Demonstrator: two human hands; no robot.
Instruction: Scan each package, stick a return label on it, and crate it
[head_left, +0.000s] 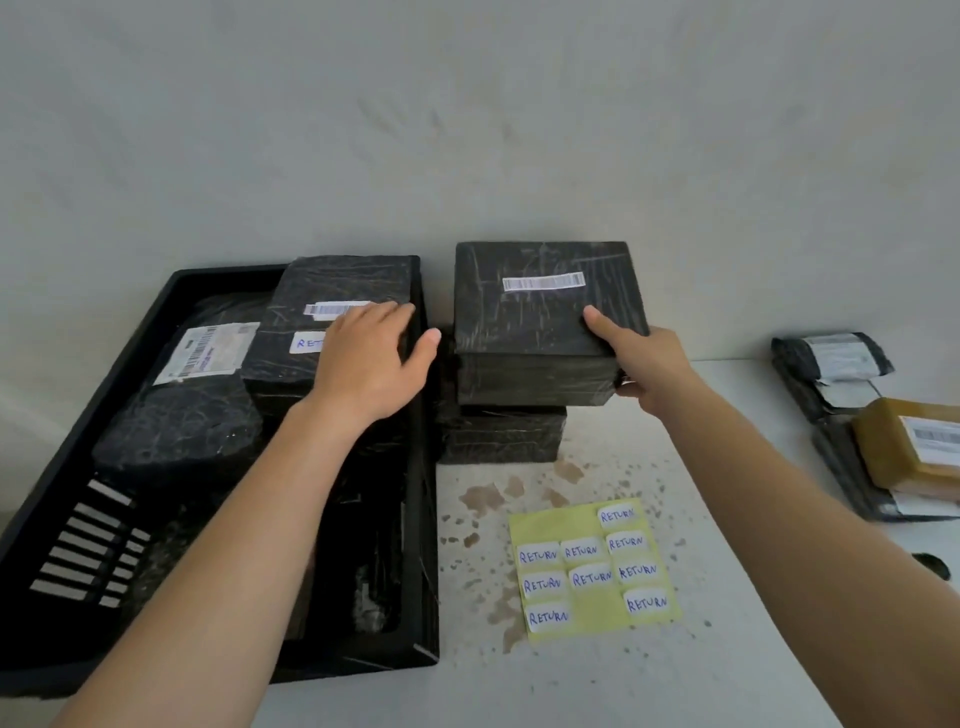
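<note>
I am resting my flat left hand (370, 364) on the labelled black wrapped box (332, 332) inside the black plastic crate (62, 499), while my right hand (641, 364) is gripping the next black box (545, 306) beside the crate; I should lift it level.

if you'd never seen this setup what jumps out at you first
Probably the two bare arms reaching in from below: the left hand lies flat on a black wrapped package carrying a RETURN label inside the black crate on the left, while the right hand grips the corner of the top package of a stack at centre. Next, the yellow sheet of handwritten RETURN labels on the stained white table.
</note>
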